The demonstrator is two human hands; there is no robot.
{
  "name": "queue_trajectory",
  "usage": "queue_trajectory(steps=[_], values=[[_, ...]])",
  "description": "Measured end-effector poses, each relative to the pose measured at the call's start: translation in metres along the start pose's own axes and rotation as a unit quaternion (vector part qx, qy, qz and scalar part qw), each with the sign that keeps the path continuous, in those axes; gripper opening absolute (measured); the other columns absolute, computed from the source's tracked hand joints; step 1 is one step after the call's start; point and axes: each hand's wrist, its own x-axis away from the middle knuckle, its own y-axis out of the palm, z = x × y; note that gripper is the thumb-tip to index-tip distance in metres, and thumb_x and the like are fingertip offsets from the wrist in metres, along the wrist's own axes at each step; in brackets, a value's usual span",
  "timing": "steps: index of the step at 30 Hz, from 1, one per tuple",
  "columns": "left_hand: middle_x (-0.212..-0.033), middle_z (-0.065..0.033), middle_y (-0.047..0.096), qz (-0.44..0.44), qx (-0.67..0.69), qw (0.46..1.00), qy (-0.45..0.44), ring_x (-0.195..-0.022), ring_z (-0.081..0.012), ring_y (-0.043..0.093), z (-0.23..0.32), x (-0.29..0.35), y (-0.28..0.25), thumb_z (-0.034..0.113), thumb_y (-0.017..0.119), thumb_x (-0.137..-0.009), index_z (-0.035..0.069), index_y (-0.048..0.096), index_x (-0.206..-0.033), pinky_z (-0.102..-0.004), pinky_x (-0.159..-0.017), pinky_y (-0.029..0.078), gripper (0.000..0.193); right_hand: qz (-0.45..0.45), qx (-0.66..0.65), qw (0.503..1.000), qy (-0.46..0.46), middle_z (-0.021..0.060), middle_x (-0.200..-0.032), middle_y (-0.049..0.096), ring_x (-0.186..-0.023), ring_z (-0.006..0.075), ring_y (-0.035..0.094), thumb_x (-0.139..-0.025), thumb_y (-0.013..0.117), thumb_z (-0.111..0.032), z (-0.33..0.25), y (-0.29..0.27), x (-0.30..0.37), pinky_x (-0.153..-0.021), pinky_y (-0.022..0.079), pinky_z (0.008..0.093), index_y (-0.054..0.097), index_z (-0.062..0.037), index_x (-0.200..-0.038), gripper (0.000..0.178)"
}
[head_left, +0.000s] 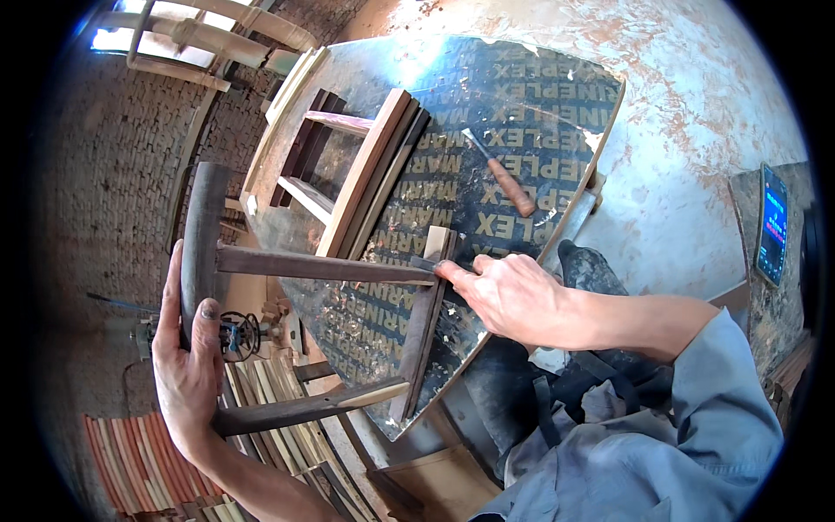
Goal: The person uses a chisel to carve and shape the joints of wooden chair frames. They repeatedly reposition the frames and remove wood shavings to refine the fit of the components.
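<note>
My left hand grips the dark curved leg of a wooden chair frame at the left. Two dark rails run from that leg across to an upright slat lying on the dark board. My right hand rests on the upper rail's joint with that slat, its fingertips pressing on the joint. Whether it holds a small tool there is hidden by the fingers.
A chisel with a brown wooden handle lies on the board beyond my right hand. A second wooden frame lies at the board's left. Stacked wood strips cover the floor below. A phone with a lit screen stands at the right.
</note>
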Motion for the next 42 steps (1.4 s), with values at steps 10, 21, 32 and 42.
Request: queue_trajectory(steps=[10, 21, 32, 42], values=[[-0.127, -0.0114, 0.070, -0.027, 0.037, 0.998, -0.032, -0.072, -0.0054, 0.056, 0.007, 0.001, -0.005, 0.046, 0.064, -0.102, 0.016, 0.045, -0.158, -0.0276, -0.068, 0.054, 0.066, -0.053, 0.000, 0.999, 0.010, 0.0210, -0.084, 0.067, -0.071, 0.0335, 0.071, -0.089, 0.060, -0.003, -0.002, -0.006, -0.002, -0.064, 0.058, 0.0452, 0.053, 0.0094, -0.142, 0.055], [-0.137, -0.0117, 0.065, -0.010, 0.031, 0.999, -0.025, -0.083, -0.0087, 0.063, 0.005, 0.004, -0.004, 0.042, 0.063, -0.103, 0.015, 0.045, -0.158, -0.0313, -0.076, 0.058, 0.064, -0.085, 0.024, 0.995, 0.051, 0.0195, -0.087, 0.066, -0.078, 0.0305, 0.070, -0.091, 0.061, -0.005, -0.013, -0.020, 0.013, -0.068, 0.057, 0.0424, 0.057, 0.0084, -0.136, 0.048], [-0.072, 0.0029, 0.061, 0.034, 0.003, 0.999, 0.002, -0.048, 0.0006, 0.038, -0.001, 0.004, 0.002, 0.039, 0.063, -0.104, 0.019, 0.046, -0.158, -0.0200, -0.041, 0.032, 0.059, -0.056, -0.050, 0.996, 0.054, 0.0216, -0.079, 0.066, -0.068, 0.0354, 0.070, -0.092, 0.062, -0.004, -0.008, -0.036, 0.028, -0.060, 0.057, 0.0445, 0.059, 0.0039, -0.136, 0.045], [-0.074, -0.0016, 0.063, 0.075, -0.061, 0.987, 0.126, -0.056, -0.0032, 0.048, -0.016, -0.006, 0.007, 0.043, 0.062, -0.104, 0.018, 0.052, -0.154, -0.0249, -0.052, 0.045, 0.056, -0.053, -0.080, 0.995, 0.032, 0.0239, -0.083, 0.063, -0.066, 0.0423, 0.065, -0.090, 0.063, -0.003, -0.027, -0.020, 0.034, -0.062, 0.056, 0.0495, 0.057, -0.0012, -0.141, 0.051]])
